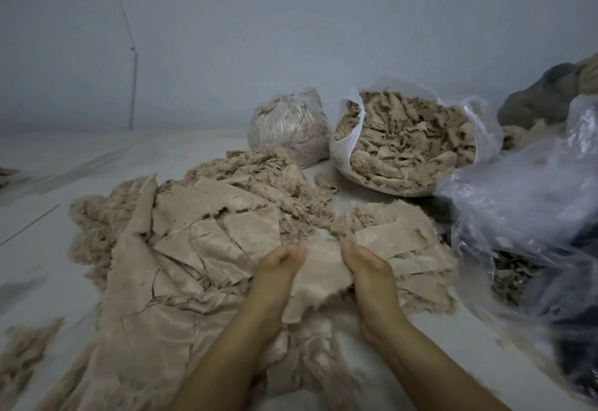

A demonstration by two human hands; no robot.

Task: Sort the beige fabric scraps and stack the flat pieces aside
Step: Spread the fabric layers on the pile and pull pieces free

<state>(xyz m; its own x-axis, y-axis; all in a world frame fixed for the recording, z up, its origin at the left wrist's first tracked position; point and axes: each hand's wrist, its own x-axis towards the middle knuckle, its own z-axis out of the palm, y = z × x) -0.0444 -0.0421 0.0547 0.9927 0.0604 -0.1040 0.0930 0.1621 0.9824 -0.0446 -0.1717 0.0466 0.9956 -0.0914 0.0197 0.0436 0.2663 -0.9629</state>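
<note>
A wide heap of beige fabric scraps covers the floor in front of me, with flat pieces on top and frayed, fluffy bits behind. Flat pieces lie layered to the right of my hands. My left hand and my right hand both grip one flat beige piece by its opposite edges, holding it just above the heap. The fingers curl round the cloth.
An open white plastic bag full of beige scraps stands at the back right, with a closed clear bag of scraps left of it. Crumpled clear plastic lies at the right. A pale wall rises behind.
</note>
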